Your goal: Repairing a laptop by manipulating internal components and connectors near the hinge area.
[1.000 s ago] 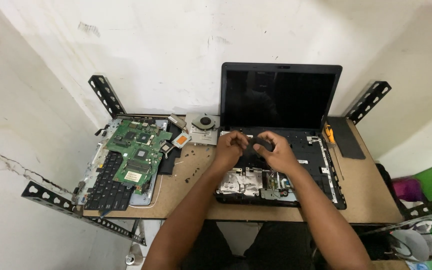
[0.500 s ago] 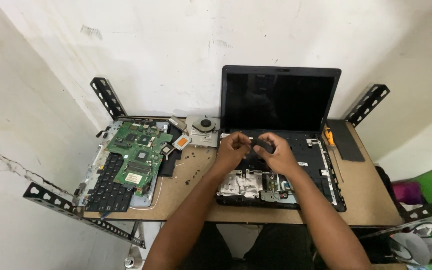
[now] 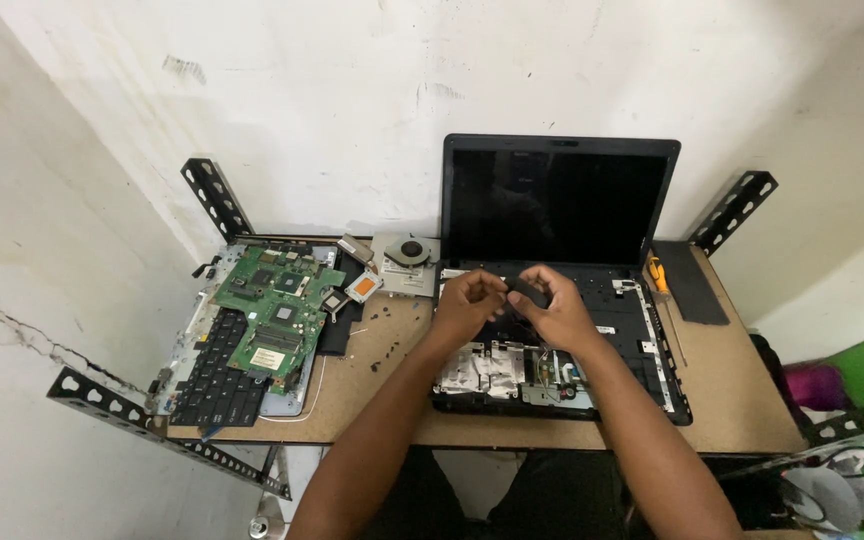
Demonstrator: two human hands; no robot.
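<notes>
Over the opened laptop [image 3: 562, 340] near the worktop's [image 3: 732, 400] back edge, both hands are pinching a small black part [image 3: 529, 291]: the left hand [image 3: 467, 303] is gripping its left end, the right hand [image 3: 552, 310] its right. Keeping it level should ease seating. A green board [image 3: 277, 310] is lying on a keyboard [image 3: 217, 370] at the left edge.

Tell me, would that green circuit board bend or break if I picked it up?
The green circuit board looks thin, flat and rigid, so probably stiff, not floppy. Its many small chips suggest it is fragile. It lies loosely atop a keyboard, so a push would likely slide it.
</notes>
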